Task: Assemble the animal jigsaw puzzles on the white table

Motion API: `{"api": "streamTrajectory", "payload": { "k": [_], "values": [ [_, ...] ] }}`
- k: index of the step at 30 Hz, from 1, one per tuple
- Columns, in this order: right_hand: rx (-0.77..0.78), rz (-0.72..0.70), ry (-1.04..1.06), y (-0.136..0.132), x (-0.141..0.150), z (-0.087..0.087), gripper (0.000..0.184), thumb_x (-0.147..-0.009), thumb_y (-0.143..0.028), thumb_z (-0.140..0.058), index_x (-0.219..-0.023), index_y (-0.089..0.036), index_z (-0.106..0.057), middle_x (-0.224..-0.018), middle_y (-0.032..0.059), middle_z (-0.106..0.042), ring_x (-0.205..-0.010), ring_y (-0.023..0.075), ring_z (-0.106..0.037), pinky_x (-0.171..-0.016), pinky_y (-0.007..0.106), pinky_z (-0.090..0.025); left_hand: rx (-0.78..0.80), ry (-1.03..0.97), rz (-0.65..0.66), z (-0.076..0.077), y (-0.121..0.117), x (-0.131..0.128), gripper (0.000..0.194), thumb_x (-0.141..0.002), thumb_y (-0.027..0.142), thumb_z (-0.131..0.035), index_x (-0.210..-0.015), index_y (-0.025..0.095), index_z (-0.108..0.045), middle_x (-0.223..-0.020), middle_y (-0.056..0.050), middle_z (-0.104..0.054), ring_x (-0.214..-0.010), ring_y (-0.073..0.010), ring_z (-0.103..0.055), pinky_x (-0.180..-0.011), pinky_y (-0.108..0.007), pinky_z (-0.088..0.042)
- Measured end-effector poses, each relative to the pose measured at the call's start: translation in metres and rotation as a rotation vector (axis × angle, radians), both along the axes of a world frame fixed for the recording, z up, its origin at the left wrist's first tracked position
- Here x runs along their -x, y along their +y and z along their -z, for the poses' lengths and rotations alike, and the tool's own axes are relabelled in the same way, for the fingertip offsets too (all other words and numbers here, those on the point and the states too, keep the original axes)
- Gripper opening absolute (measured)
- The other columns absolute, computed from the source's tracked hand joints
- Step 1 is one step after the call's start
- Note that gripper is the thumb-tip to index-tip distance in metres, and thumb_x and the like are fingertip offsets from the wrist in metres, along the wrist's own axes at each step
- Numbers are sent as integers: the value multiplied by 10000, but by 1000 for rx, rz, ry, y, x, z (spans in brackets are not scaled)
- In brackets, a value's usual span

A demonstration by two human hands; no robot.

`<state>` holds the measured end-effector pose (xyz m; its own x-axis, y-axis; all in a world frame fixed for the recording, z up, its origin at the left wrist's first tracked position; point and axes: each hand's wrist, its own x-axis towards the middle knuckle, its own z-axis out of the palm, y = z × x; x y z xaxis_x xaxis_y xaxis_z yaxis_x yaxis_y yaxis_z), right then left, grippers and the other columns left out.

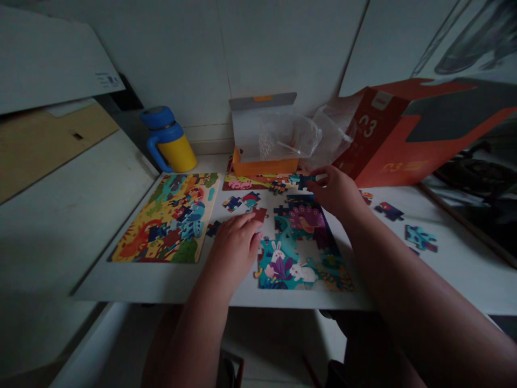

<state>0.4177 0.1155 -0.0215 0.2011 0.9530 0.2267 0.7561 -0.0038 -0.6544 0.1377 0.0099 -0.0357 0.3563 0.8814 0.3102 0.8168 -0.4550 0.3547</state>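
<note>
My left hand (235, 245) rests on the white table with its fingers curled, pinching a dark red puzzle piece (260, 214). My right hand (333, 189) reaches further back and grips a blue puzzle piece (304, 180) between thumb and fingers. Between the hands lies a partly joined puzzle (301, 253) with a peacock and white rabbits. A finished colourful puzzle (169, 218) lies to the left. Another partly joined strip (252, 182) sits at the back.
A blue and yellow flask (169, 140) stands at the back left. An open orange box (262, 153) holds a clear plastic bag (288, 134). A large orange carton (407, 129) lies at the back right. Loose pieces (420, 237) lie at the right and a few (242, 202) at the middle.
</note>
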Motion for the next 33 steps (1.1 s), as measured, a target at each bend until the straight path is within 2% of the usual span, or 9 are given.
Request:
{"api": "streamTrajectory", "payload": {
  "k": [5,8,13,16,18,20,23,27,33],
  "values": [
    [119,-5,304,6,2,3,313,-925,-238,-699,-1234,-198,-669,-1023,102,-803,-636,207,-747,-581,321,-549,-24,13,-11,3,2,2,297,-1026,102,-573,-1255,198,-736,-1448,-124,-694,-1353,-306,-641,-1200,-569,-502],
    [94,-6,364,12,2,6,376,-911,-180,-690,-1286,-181,-658,-1076,115,-795,-687,207,-773,-616,317,-586,-32,35,-31,4,3,3,339,-1028,83,-535,-1282,195,-729,-1461,-126,-683,-1369,-304,-628,-1207,-570,-498],
    [16,51,138,18,-3,11,517,-853,-186,-737,-1365,-169,-666,-1194,148,-789,-975,281,-784,-850,396,-614,-60,44,-46,7,3,4,326,-1027,100,-542,-1264,218,-732,-1459,-124,-680,-1371,-312,-627,-1190,-584,-514],
    [-73,74,-55,18,-4,11,541,-841,-228,-756,-1373,-154,-692,-1328,191,-745,-1201,351,-713,-1050,478,-550,-86,30,-62,9,3,5,294,-1028,138,-563,-1248,238,-731,-1457,-124,-679,-1368,-320,-631,-1186,-591,-517],
    [-129,73,-120,16,-3,9,503,-861,-258,-743,-1351,-148,-718,-1360,207,-719,-1233,359,-687,-1084,481,-524,-84,28,-70,8,3,5,282,-1023,149,-568,-1235,237,-733,-1447,-135,-680,-1363,-334,-633,-1178,-602,-518],
    [-140,16,-138,14,0,7,398,-906,-292,-712,-1279,-160,-761,-1299,190,-741,-1182,341,-701,-1057,463,-530,-66,36,-73,7,3,4,280,-1017,143,-566,-1225,224,-734,-1438,-147,-681,-1356,-346,-633,-1171,-610,-518],
    [-146,-199,-154,10,10,6,252,-971,-332,-667,-1136,-207,-810,-1213,138,-779,-1140,307,-711,-1053,446,-517,-43,52,-82,5,3,3,279,-1017,137,-562,-1227,207,-733,-1446,-154,-673,-1355,-352,-628,-1174,-613,-510],
    [-139,-496,-228,6,27,16,262,-1016,-393,-661,-1167,-256,-825,-1340,122,-749,-1302,309,-638,-1183,499,-417,-31,65,-82,3,3,3,284,-1019,135,-563,-1240,193,-733,-1440,-158,-673,-1345,-356,-627,-1171,-616,-507],
    [-31,-558,-327,8,34,28,331,-1037,-410,-642,-1311,-328,-809,-1593,108,-589,-1466,350,-499,-1262,586,-295,-41,62,-83,4,3,2,292,-1004,123,-584,-1246,208,-723,-1417,-144,-685,-1315,-342,-643,-1159,-603,-518]
  ]
}}
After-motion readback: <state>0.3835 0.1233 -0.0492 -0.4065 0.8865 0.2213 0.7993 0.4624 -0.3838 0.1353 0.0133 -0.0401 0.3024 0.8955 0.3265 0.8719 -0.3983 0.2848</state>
